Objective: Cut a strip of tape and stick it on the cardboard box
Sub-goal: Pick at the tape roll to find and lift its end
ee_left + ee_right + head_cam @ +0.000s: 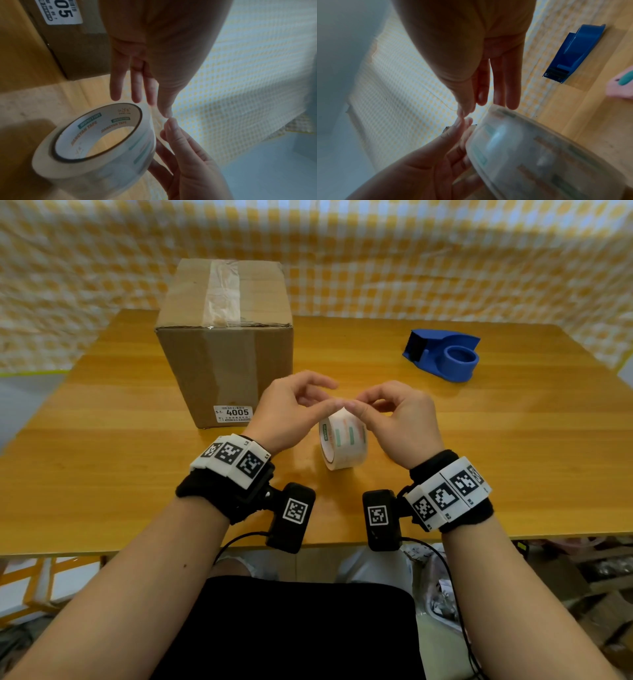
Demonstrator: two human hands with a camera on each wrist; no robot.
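Hands (291, 412) (399, 422) meet at tape roll (344, 440) (standing on edge) — each grip's thumb and forefinger pinching its top.

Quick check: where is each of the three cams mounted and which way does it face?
Head: on the head, facing forward and down at the wooden table, brown cardboard box, blue tape dispenser; both forearms, left hand, right hand.
Left wrist: along the left hand toward the clear tape roll; right hand enters below.
Right wrist: along the right hand; dispenser to the right; left hand below.
Shared: all three show the roll and the meeting fingertips.
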